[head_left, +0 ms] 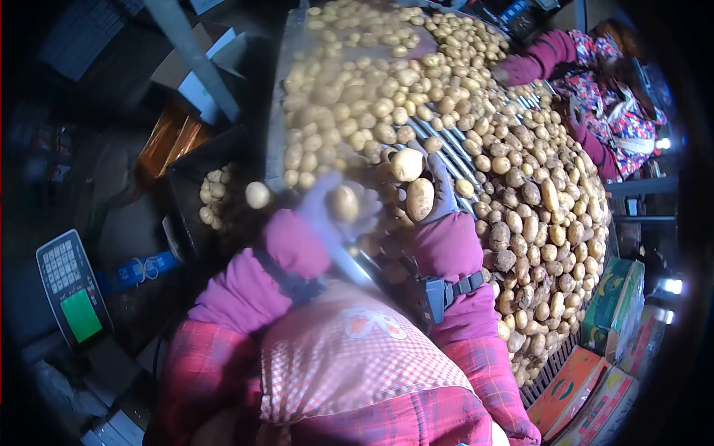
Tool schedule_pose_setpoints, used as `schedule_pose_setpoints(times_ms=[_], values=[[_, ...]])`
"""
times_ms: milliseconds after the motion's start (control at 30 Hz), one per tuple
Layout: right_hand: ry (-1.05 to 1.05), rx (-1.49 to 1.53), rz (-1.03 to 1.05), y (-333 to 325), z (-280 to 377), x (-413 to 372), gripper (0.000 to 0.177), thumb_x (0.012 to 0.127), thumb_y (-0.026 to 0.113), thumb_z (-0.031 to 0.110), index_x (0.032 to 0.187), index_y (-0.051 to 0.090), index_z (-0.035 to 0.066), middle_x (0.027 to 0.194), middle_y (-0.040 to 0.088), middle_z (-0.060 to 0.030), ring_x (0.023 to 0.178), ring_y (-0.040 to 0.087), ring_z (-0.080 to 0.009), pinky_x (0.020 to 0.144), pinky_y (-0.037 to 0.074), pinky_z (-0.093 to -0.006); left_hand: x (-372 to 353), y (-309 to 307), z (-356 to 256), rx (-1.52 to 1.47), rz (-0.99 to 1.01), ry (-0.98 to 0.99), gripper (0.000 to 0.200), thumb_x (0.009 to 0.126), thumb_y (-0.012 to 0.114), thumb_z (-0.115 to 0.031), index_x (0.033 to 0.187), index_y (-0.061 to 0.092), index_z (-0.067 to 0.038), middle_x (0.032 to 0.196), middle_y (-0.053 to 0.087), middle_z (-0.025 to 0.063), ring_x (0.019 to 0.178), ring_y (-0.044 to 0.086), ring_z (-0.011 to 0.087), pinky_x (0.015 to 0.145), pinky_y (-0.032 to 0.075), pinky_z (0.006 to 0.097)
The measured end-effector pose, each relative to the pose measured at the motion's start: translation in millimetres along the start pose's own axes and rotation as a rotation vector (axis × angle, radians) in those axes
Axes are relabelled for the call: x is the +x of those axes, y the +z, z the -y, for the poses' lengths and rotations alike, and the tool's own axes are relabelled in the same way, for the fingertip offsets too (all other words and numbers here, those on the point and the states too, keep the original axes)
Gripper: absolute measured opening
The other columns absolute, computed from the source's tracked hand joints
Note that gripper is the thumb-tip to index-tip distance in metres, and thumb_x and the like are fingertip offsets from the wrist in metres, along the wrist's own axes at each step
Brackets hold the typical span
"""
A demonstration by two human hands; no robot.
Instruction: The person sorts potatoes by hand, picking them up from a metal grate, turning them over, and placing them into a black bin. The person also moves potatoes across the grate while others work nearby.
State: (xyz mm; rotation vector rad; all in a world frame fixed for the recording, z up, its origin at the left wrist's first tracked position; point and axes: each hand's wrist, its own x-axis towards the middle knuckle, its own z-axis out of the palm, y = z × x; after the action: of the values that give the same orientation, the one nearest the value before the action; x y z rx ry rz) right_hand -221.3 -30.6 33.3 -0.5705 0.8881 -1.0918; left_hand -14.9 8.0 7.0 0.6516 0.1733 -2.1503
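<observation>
The roller table (444,149) fills the centre of the view. The potato load (349,89) covers it from the far edge to the right edge. A dark crate (186,219) stands against the left edge and holds a few potatoes. Printed cartons (613,301) sit off the near right corner, and a weighing scale (71,286) lies well left. A co-worker's hand (513,72) rests on the load at the far right edge.

At the near edge, the right hand (440,189) is clenched on a long potato (420,199), and a round potato (407,163) touches the fingertips above. The left hand (323,208) is blurred. Its fingers curl round a small potato (343,202) held in the palm. A loose potato (257,195) is clear of all fingers, over the crate
</observation>
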Motion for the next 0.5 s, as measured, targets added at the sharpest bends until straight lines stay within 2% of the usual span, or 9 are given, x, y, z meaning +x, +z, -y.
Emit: schedule_pose_setpoints(times_ms=[100,133,200,300,333,367,400,433,500], values=[[0.064,0.082,-0.048,33.4,-16.1,5.0,0.042,0.092,0.048,0.039,0.121,0.052,0.008,0.110,0.058,-0.0087,0.094,0.056,-0.0220,0.078,0.048,-0.0330,-5.8,-9.4,4.8,0.044,0.042,-0.106,0.039,0.090,0.051,-0.028,0.119,0.055,-0.002,0.122,0.057,0.0175,0.113,0.055,0.0379,0.089,0.048,0.0541],[0.118,0.113,-0.128,66.8,-11.0,-5.5,0.043,0.093,0.047,0.037,0.122,0.052,0.006,0.105,0.059,-0.0074,0.089,0.055,-0.0210,0.078,0.046,-0.0319,-18.2,-3.6,4.9,0.004,0.123,-0.082,0.041,0.090,0.049,-0.023,0.128,0.051,-0.007,0.128,0.053,0.0144,0.117,0.052,0.0364,0.089,0.048,0.0551],[0.037,-0.184,0.099,67.8,-33.8,0.2,0.044,0.091,0.055,0.029,0.126,0.051,0.003,0.104,0.060,-0.0075,0.094,0.055,-0.0192,0.084,0.045,-0.0309,-31.3,-32.2,3.1,-0.006,0.173,-0.018,0.042,0.091,0.049,-0.023,0.130,0.048,-0.011,0.131,0.052,0.0130,0.119,0.051,0.0354,0.089,0.049,0.0553],[0.083,-0.347,0.274,88.4,-62.1,6.3,0.042,0.091,0.059,0.025,0.126,0.052,0.003,0.109,0.060,-0.0079,0.102,0.055,-0.0159,0.090,0.044,-0.0312,-57.1,-34.8,-10.6,0.136,0.115,0.111,0.057,0.086,0.055,-0.037,0.135,0.040,-0.015,0.135,0.045,0.0117,0.118,0.051,0.0317,0.087,0.050,0.0546],[0.162,-0.253,0.199,109.9,-73.8,-3.1,0.041,0.092,0.057,0.026,0.127,0.051,0.005,0.108,0.060,-0.0070,0.103,0.055,-0.0162,0.090,0.045,-0.0315,-65.8,-31.1,-15.2,0.237,0.086,0.163,0.062,0.084,0.057,-0.042,0.137,0.037,-0.016,0.136,0.043,0.0113,0.117,0.051,0.0305,0.086,0.050,0.0544],[-0.036,-0.530,0.352,110.4,-86.3,0.1,0.043,0.091,0.058,0.027,0.128,0.050,0.006,0.112,0.061,-0.0074,0.100,0.058,-0.0170,0.088,0.047,-0.0310,-78.5,-22.6,-17.7,-0.139,0.071,0.051,0.068,0.081,0.059,-0.048,0.136,0.037,-0.016,0.136,0.043,0.0107,0.115,0.052,0.0294,0.084,0.050,0.0540],[-0.013,-0.581,0.546,126.2,-66.2,-9.5,0.045,0.092,0.056,0.028,0.131,0.048,0.006,0.114,0.060,-0.0091,0.103,0.057,-0.0182,0.091,0.045,-0.0321,-82.4,-33.1,-18.6,-0.102,0.084,0.081,0.065,0.080,0.059,-0.051,0.132,0.040,-0.017,0.131,0.047,0.0098,0.111,0.054,0.0287,0.079,0.051,0.0517],[-0.114,-0.575,0.514,123.8,-100.0,-7.7,0.042,0.091,0.057,0.026,0.126,0.051,0.004,0.111,0.060,-0.0111,0.107,0.056,-0.0185,0.092,0.045,-0.0321,-87.3,-50.2,-22.8,-0.065,0.098,0.111,0.062,0.079,0.059,-0.054,0.128,0.044,-0.018,0.126,0.051,0.0090,0.107,0.056,0.0280,0.074,0.051,0.0494],[-0.318,-1.043,0.565,122.9,-87.0,-10.3,0.041,0.090,0.059,0.025,0.125,0.052,0.004,0.110,0.059,-0.0102,0.105,0.055,-0.0172,0.091,0.044,-0.0312,-105.7,-84.5,-40.0,0.012,0.116,0.196,0.058,0.077,0.058,-0.059,0.120,0.050,-0.020,0.115,0.058,0.0074,0.099,0.060,0.0267,0.065,0.052,0.0449]])
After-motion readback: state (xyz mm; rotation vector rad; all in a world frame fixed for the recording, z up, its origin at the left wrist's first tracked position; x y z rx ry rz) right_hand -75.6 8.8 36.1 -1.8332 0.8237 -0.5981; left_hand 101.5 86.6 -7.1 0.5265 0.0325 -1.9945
